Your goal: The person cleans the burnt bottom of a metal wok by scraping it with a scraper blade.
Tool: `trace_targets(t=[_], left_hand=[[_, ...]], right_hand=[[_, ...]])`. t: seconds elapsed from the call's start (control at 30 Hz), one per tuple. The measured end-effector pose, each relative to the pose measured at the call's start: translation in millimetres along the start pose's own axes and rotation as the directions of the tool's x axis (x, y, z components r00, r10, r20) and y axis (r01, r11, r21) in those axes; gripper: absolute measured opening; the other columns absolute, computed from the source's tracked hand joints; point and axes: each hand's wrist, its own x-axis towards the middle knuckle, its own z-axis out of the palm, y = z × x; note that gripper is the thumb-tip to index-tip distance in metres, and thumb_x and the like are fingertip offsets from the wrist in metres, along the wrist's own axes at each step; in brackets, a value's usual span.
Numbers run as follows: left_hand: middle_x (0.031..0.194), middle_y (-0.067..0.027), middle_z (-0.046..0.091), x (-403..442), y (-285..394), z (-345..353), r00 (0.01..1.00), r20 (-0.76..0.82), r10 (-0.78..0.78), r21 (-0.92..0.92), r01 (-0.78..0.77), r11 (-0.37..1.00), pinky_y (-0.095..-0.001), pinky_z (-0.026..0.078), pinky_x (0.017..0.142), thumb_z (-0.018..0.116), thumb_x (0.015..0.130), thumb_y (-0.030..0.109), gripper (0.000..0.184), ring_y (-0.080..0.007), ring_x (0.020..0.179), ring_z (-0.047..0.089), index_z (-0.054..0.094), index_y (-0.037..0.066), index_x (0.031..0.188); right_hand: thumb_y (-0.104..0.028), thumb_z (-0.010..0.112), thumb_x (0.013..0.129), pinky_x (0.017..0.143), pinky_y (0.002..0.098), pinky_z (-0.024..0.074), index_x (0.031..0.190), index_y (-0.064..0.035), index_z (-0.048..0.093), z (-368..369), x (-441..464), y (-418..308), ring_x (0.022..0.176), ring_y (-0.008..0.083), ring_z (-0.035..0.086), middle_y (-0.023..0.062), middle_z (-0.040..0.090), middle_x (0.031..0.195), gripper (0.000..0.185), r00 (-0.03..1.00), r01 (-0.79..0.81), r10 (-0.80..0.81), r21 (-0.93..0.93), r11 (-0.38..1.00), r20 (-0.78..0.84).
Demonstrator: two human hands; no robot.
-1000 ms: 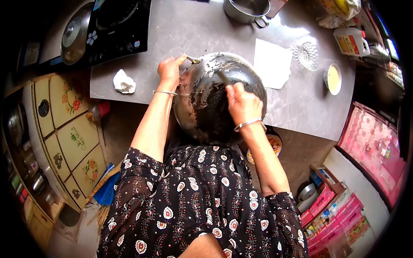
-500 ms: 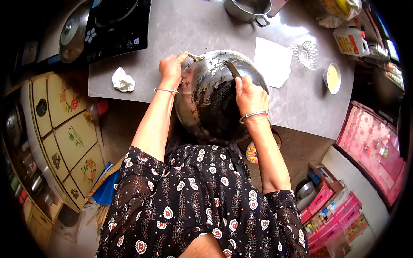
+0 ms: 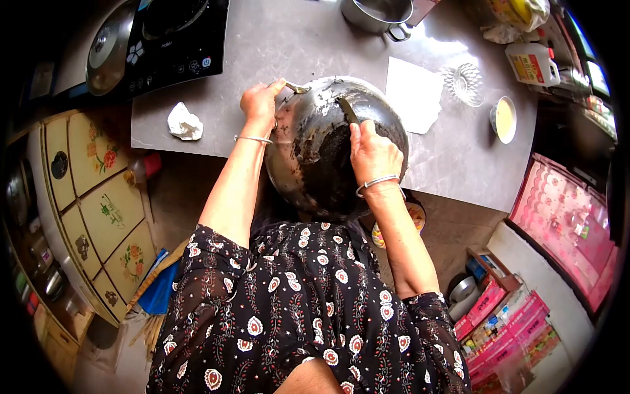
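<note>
Wok [image 3: 287, 164]: bottom-up and tilted, far side over the grey table [image 3: 275, 46], near side past its edge by the patterned top [image 3: 315, 289]; dark crust over much of the dome.
Left hand [image 3: 258, 106]: fingers closed around the small metal handle [image 3: 298, 88] at the wok's far left rim.
Right hand [image 3: 375, 159]: wrapped round the grip end of a narrow blade [image 3: 348, 110], its tip at the crusted metal (actual contact can't be told).
Handling: probably stiff, moderately heavy; bare patches likely slick, crust likely crumbly, neither fragile.
Hold: handle plus opposite rim looks best (dome alone would probably roll).
Nearby: white paper [image 3: 413, 95] just beside the wok, right side.
</note>
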Motion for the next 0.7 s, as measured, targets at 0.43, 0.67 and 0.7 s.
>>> trace_targets(t=[0.43, 0.67, 0.7], left_hand=[[0.058, 0.0037, 0.046, 11, -18, 2, 0.996, 0.016, 0.084, 0.009, -0.084, 0.996, -0.0284, 0.027, 0.037, 0.079, 0.073, 0.023, 0.033, -0.0073, 0.044, 0.035, 0.052, 0.009, 0.059], [0.06, 0.0032, 0.046, -3, 0, 3, 1.0, -0.018, -0.013, 0.036, 0.014, 0.999, -0.0305, 0.03, 0.046, 0.081, 0.071, 0.02, 0.037, -0.0091, 0.053, 0.036, 0.05, 0.006, 0.056], [0.061, 0.003, 0.045, -4, 2, 3, 0.999, -0.026, -0.047, 0.035, 0.048, 0.998, -0.0316, 0.032, 0.051, 0.081, 0.069, 0.019, 0.039, -0.0099, 0.058, 0.036, 0.049, 0.004, 0.054]], right_hand=[[-0.04, 0.044, 0.094, 0.058, 0.0496, 0.0503, 0.083, -0.0082, 0.052, -6, 15, 6, 0.064, 0.0392, 0.064, 0.0187, 0.063, 0.065, 0.035, 0.998, -0.048, 0.048, 0.004, 0.999, 0.041], [-0.039, 0.044, 0.094, 0.057, 0.0486, 0.0509, 0.084, -0.0107, 0.05, -9, -7, -15, 0.063, 0.0376, 0.064, 0.0167, 0.064, 0.065, 0.031, 0.986, 0.059, -0.062, 0.026, 0.998, 0.155], [-0.04, 0.044, 0.094, 0.056, 0.049, 0.0507, 0.084, -0.0104, 0.051, -9, 2, -8, 0.063, 0.0375, 0.065, 0.0167, 0.064, 0.065, 0.032, 0.994, 0.015, -0.016, 0.013, 1.0, 0.107]])
